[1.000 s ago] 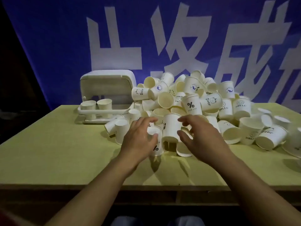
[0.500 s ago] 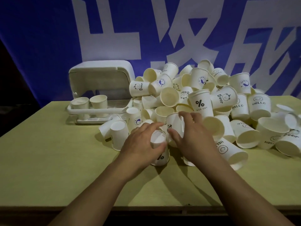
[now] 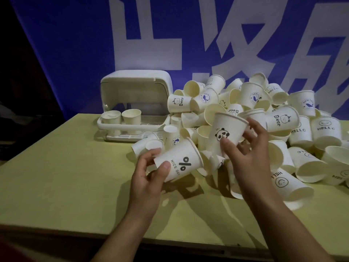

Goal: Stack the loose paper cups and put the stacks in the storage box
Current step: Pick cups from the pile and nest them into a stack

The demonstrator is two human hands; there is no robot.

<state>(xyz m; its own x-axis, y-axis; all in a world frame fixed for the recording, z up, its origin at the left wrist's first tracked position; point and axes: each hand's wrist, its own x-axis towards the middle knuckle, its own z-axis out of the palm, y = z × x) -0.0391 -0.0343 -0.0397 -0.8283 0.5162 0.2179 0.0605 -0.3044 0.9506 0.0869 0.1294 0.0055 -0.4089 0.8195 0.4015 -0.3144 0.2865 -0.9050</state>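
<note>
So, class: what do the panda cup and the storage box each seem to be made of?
Panda cup: likely paper, matte white with a rolled rim and printed panda. Storage box: probably moulded plastic, smooth and off-white with rounded corners.

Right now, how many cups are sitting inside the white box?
2. One cup stands at the left of the storage box, and the other cup stands right beside it. Each may be a stack, and the box's front rail hides their bottoms.

A yellow-green worktop (image 3: 62, 178) fills the foreground; behind it hangs a blue banner (image 3: 79, 44) (large white characters, cut off by the frame).
</note>
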